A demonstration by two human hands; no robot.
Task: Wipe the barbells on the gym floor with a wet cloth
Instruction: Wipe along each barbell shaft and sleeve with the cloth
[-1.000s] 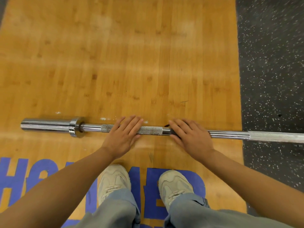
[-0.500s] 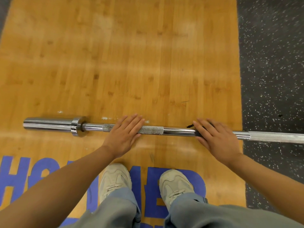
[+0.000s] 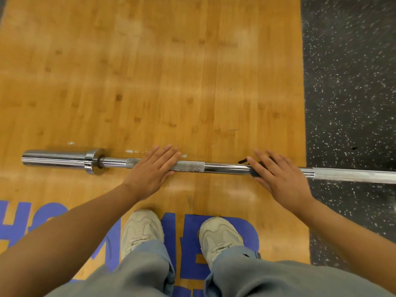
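The barbell [image 3: 225, 168] lies flat on the wooden floor [image 3: 150, 82], its long axis running straight across in front of the person, left to right, with the thick sleeve end off to their left and the far stretch of the shaft reaching out over the dark speckled rubber mat [image 3: 351, 82] on their right. Both hands sit on top of the shaft, a fair way apart. The left hand [image 3: 152, 171] rests flat on the rough knurled patch, fingers straight and close together, pinning the bar rather than gripping it; it holds nothing. The right hand [image 3: 276, 176] is laid over the smooth chrome part, fingers straight and slightly spread, pressing a dark cloth [image 3: 256, 173] down onto the metal; only a scrap of the cloth peeps out by the fingertips and under the index finger, so I cannot tell how far it wraps round the bar. The unwiped length, to my eye, lies on along the bar to the right of that hand, so the stroke would want to run along the axis, and the right hand is plainly the nearer one for it, with the left steadying against rolling. The person's shoes [image 3: 182, 234] stand just behind the bar.
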